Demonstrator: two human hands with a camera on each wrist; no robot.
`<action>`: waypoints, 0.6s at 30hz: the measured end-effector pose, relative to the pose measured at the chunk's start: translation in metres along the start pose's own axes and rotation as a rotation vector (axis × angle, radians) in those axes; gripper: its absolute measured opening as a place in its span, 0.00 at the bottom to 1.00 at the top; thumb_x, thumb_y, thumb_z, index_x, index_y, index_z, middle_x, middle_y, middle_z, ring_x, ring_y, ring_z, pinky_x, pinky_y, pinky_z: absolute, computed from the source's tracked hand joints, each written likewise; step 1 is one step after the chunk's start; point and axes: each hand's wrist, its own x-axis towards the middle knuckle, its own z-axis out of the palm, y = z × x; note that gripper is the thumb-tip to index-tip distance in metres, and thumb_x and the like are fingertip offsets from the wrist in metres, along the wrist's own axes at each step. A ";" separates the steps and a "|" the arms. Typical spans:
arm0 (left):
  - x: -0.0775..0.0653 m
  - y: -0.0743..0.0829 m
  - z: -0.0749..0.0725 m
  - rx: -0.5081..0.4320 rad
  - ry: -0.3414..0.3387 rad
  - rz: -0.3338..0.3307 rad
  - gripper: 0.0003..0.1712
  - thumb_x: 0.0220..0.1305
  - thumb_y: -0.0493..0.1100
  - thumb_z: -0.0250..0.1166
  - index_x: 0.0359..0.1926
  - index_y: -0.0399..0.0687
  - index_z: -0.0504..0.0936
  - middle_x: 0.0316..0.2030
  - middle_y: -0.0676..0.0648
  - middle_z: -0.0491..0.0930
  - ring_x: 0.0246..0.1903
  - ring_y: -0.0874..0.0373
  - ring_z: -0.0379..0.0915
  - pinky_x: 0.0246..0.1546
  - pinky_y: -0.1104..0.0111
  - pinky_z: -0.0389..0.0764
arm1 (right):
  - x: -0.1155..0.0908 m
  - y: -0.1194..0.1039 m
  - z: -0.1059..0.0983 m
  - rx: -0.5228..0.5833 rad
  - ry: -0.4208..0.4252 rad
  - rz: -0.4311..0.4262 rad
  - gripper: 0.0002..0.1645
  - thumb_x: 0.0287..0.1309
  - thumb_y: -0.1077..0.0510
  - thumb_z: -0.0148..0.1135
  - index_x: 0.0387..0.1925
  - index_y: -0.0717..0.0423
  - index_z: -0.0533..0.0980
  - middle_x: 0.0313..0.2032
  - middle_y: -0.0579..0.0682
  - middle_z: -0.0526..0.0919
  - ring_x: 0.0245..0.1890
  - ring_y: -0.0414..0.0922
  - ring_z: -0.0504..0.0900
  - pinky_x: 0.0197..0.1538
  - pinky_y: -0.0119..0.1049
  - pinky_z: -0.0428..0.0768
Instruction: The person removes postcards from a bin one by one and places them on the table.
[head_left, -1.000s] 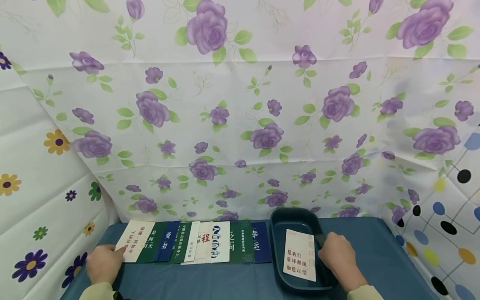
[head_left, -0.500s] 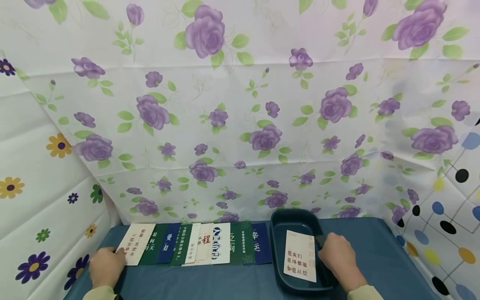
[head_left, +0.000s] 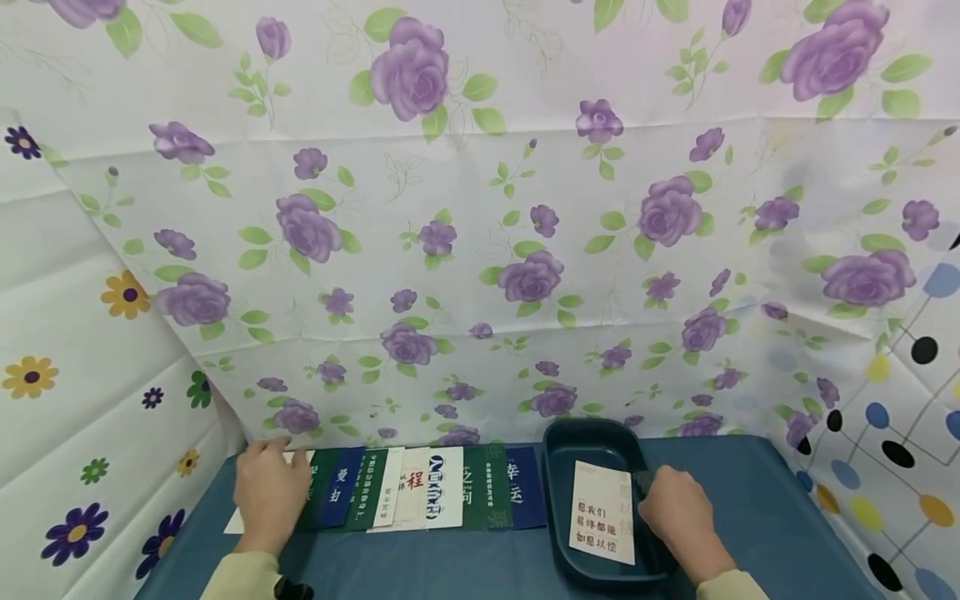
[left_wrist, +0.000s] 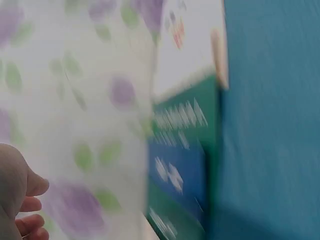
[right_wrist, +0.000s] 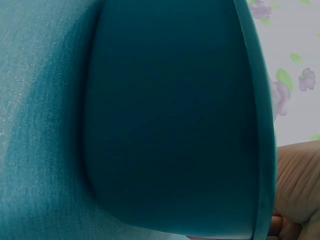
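Observation:
My left hand (head_left: 273, 492) lies over the cream card (head_left: 234, 521) at the left end of a row, hiding most of it. Its fingertips reach the card's far edge, by the floral cloth. Thumb and fingers look loosely bent in the left wrist view, with nothing seen between them. To the right, overlapping printed cards stretch along, among them a blue card (head_left: 342, 487), a white card (head_left: 445, 487) and a dark blue one (head_left: 527, 492). My right hand (head_left: 682, 521) grips the right rim of a dark teal tray (head_left: 592, 437), in which a cream card (head_left: 602, 512) lies tilted.
A blue cloth (head_left: 420, 571) covers the table. Behind it rises a white cloth with purple roses (head_left: 532, 275). Patterned cloth walls (head_left: 75, 400) close in the left and right sides. The tray stands at the row's right end.
My left hand has moved right and away from me, from the left edge of the end card to over it. The right hand, tray and tray card stay put.

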 end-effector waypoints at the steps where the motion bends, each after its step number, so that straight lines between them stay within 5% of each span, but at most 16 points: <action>1: -0.002 0.010 -0.001 -0.022 0.034 0.051 0.17 0.58 0.42 0.61 0.45 0.35 0.79 0.44 0.33 0.73 0.47 0.36 0.65 0.39 0.42 0.69 | 0.000 0.000 0.000 0.000 -0.001 -0.001 0.12 0.46 0.59 0.63 0.32 0.63 0.75 0.25 0.55 0.75 0.21 0.47 0.72 0.21 0.42 0.69; 8: -0.020 0.081 -0.006 -0.130 0.145 0.309 0.17 0.55 0.44 0.66 0.43 0.38 0.81 0.39 0.39 0.77 0.39 0.44 0.72 0.33 0.52 0.75 | -0.001 0.000 -0.001 -0.008 0.007 -0.011 0.12 0.46 0.59 0.63 0.32 0.63 0.75 0.25 0.55 0.75 0.21 0.47 0.72 0.21 0.42 0.70; 18: -0.058 0.160 -0.001 -0.271 0.074 0.391 0.27 0.56 0.50 0.67 0.52 0.39 0.76 0.49 0.41 0.72 0.50 0.47 0.68 0.41 0.55 0.75 | -0.002 -0.001 -0.001 -0.005 0.010 -0.004 0.11 0.46 0.59 0.63 0.32 0.63 0.76 0.24 0.55 0.75 0.21 0.47 0.72 0.20 0.42 0.70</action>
